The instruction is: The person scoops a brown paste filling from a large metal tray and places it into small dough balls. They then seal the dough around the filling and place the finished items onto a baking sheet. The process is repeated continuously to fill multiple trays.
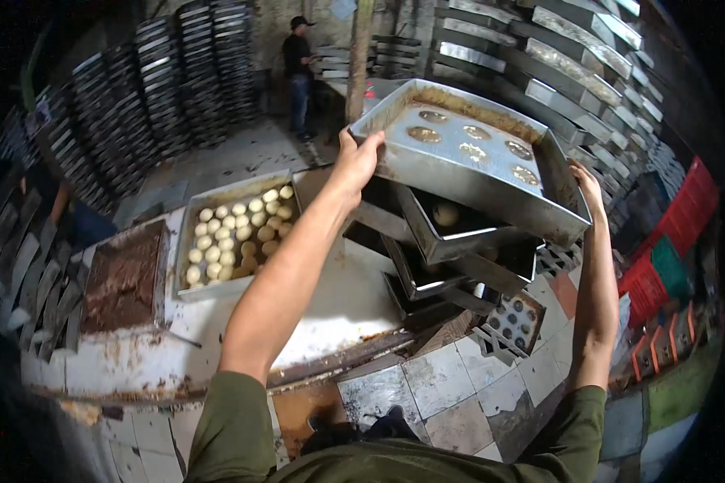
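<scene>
A deep metal baking tray [459,175] is held tilted above a stack of trays, with a pale sheet [451,150] marked by several round openings or patches inside it. My left hand [358,163] grips its left corner, thumb over the rim. At the opposite side, my right hand [588,188] is closed on the right wall, its fingers partly hidden. Beneath are dark metal trays [459,245] piled crosswise at angles; a pale round dough ball [445,214] shows in the upper one. Whether the held tray touches the stack, I cannot tell.
Left on the white worktop [330,310] are a tray of dough balls [232,233] and a tray of brown paste [123,278]. Tall tray stacks [153,88] line the walls. A person [298,72] stands at the back near a wooden post [359,60]. Red crates [648,282] sit right.
</scene>
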`<state>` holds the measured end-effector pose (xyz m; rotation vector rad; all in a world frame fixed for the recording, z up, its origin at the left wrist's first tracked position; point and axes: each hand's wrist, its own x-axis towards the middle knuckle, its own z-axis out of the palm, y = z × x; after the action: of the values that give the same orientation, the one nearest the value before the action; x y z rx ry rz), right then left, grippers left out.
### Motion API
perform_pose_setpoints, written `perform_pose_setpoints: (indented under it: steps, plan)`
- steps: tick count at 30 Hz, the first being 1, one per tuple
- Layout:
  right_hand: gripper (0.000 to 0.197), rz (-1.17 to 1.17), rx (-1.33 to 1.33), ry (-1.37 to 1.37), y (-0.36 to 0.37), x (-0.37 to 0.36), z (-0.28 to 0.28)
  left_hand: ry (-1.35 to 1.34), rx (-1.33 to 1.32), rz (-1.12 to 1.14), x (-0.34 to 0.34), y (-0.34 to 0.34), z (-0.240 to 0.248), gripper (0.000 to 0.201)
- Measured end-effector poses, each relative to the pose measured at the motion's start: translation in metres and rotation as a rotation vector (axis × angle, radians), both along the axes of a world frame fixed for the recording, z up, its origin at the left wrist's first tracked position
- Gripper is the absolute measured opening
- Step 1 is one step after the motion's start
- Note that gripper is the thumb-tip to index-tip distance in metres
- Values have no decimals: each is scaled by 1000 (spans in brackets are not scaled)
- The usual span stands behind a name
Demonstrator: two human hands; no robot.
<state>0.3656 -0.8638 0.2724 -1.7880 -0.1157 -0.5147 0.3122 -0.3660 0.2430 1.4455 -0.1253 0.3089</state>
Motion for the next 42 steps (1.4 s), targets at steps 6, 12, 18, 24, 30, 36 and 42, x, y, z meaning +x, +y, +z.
perform_pose_setpoints:
  steps: [6,12,18,24,30,36,42]
  plan:
    - [30,-265,150,-462,111,-122,48,-19,-156,-91,-23,43,-23,58]
    - [27,330,-462,-571,346,-228,-109,145,-519,-166,-168,122,-189,27]
    - [17,597,-412,-49,566,-46,-232,613,-362,361,-331,152,-289,29]
    - [36,428,-967,-171,615,95,-382,574,-473,763,-351,172,-239,29]
    - [21,724,-365,105,640,-128,-223,160,-1028,504,-309,196,-251,46]
    - [16,1577,-587,-51,664,-263,-219,271,-1096,700,-306,271,-232,30]
    - [26,1029,-57,232,758,-280,-198,114,-950,680,-347,355,-221,27]
